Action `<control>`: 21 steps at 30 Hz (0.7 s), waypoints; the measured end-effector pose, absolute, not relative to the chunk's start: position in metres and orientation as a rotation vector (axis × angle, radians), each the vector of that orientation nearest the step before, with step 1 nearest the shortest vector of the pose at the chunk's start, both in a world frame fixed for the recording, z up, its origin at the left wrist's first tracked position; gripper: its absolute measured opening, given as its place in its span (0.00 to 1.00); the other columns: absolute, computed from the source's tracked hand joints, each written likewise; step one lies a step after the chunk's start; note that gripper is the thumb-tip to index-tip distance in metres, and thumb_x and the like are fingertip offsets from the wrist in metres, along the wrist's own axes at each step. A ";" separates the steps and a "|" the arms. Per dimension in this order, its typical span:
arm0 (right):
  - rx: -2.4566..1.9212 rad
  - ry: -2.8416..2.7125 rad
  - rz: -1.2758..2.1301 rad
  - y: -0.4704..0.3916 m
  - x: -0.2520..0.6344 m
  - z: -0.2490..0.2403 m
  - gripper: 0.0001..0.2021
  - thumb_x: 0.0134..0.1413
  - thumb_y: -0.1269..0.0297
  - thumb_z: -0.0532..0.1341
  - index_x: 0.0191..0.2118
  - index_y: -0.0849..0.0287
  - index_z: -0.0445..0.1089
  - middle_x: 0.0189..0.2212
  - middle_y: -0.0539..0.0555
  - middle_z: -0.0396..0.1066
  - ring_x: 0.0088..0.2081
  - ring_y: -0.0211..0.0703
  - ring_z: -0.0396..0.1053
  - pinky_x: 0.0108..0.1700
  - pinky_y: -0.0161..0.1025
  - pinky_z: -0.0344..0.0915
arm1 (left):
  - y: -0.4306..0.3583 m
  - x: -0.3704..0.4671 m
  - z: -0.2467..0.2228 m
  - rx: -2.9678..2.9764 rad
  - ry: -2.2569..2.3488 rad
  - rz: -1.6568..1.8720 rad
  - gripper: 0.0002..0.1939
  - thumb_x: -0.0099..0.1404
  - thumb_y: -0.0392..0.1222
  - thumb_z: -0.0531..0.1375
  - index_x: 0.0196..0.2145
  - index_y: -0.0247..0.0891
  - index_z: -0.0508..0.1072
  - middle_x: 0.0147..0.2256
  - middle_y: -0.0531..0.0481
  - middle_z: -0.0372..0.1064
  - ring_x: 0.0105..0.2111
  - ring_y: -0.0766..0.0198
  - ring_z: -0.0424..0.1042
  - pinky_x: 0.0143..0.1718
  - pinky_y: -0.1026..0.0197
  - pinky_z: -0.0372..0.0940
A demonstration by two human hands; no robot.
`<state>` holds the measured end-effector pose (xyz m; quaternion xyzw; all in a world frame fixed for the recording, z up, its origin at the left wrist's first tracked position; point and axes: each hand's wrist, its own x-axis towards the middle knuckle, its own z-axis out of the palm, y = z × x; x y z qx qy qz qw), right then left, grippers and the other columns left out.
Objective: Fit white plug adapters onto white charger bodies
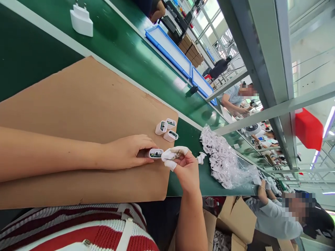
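Observation:
My left hand (133, 150) grips a white open-ended casing (156, 153) over the cardboard sheet (104, 94); green circuitry shows inside its opening. Close to that opening, on the right, my right hand (180, 161) wears white finger covers, its fingers pinched together; whatever they hold is hidden or too small to name. Three similar white casings (171, 136) stand grouped on the cardboard just beyond my hands. A small white part (201, 158) lies on the green table right of my right hand.
A clear bag of many white parts (222, 157) lies at the right. A white plug adapter (81, 21) is on the green conveyor (125, 52), with blue trays (170, 48) beyond. A co-worker (274, 212) sits at the right, near open cardboard boxes (237, 216).

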<state>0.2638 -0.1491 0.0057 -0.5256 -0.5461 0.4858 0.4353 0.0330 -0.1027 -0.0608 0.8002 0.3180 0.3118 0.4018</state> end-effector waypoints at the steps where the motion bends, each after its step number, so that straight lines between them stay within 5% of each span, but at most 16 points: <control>1: -1.313 -1.401 1.188 -0.150 0.264 0.007 0.18 0.42 0.63 0.81 0.40 0.55 0.79 0.38 0.52 0.80 0.37 0.43 0.78 0.42 0.42 0.78 | -0.102 0.033 -0.061 2.019 0.787 0.809 0.19 0.72 0.55 0.60 0.51 0.44 0.83 0.46 0.44 0.81 0.47 0.52 0.78 0.51 0.55 0.72; 5: -1.344 -1.721 0.728 -0.154 0.260 0.008 0.09 0.55 0.66 0.75 0.43 0.53 0.83 0.38 0.52 0.78 0.38 0.42 0.75 0.40 0.39 0.74 | -0.100 0.031 -0.065 1.997 0.760 0.861 0.19 0.69 0.58 0.66 0.49 0.44 0.83 0.47 0.45 0.80 0.48 0.52 0.77 0.50 0.57 0.72; 8: -1.264 -1.935 0.432 -0.154 0.253 0.003 0.12 0.60 0.70 0.70 0.48 0.51 0.85 0.39 0.53 0.77 0.39 0.42 0.74 0.42 0.40 0.74 | -0.098 0.031 -0.070 2.005 0.754 0.839 0.17 0.71 0.58 0.64 0.43 0.44 0.84 0.43 0.46 0.80 0.45 0.54 0.77 0.47 0.58 0.71; 21: -1.092 -2.167 0.231 -0.140 0.251 -0.007 0.10 0.67 0.70 0.66 0.49 0.52 0.82 0.39 0.54 0.78 0.41 0.44 0.77 0.43 0.40 0.75 | -0.097 0.033 -0.067 1.990 0.729 0.877 0.13 0.71 0.53 0.64 0.37 0.44 0.84 0.40 0.48 0.78 0.42 0.55 0.76 0.45 0.57 0.70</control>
